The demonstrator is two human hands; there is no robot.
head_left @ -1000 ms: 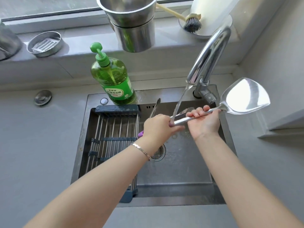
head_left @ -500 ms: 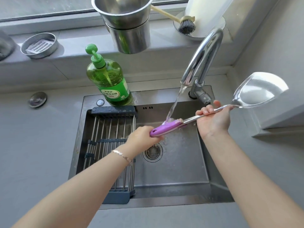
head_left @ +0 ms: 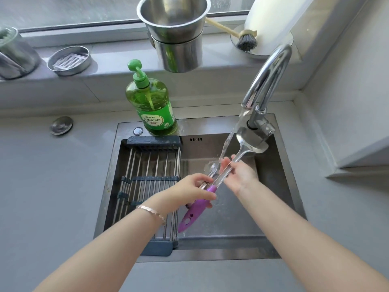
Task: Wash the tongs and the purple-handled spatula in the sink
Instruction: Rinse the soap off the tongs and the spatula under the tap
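Note:
The spatula has a purple handle pointing toward me, and its steel shaft runs up and right to the blade just below the faucet base. My left hand grips the top of the purple handle. A second steel piece, the tongs, lies alongside the shaft in the same grip and is mostly hidden. My right hand cups the shaft from below, fingertips curled up on its left. Water runs from the faucet onto my right fingers and the shaft, over the sink.
A roll-up drying rack covers the sink's left half. A green soap bottle stands at the back rim. On the window ledge are stacked steel cups, a dish brush and a round tin. A steel stopper lies on the left counter.
The spatula has swung from lying across with its blade raised at the right to blade down by the faucet base. My right hand is lower on the shaft, under the stream.

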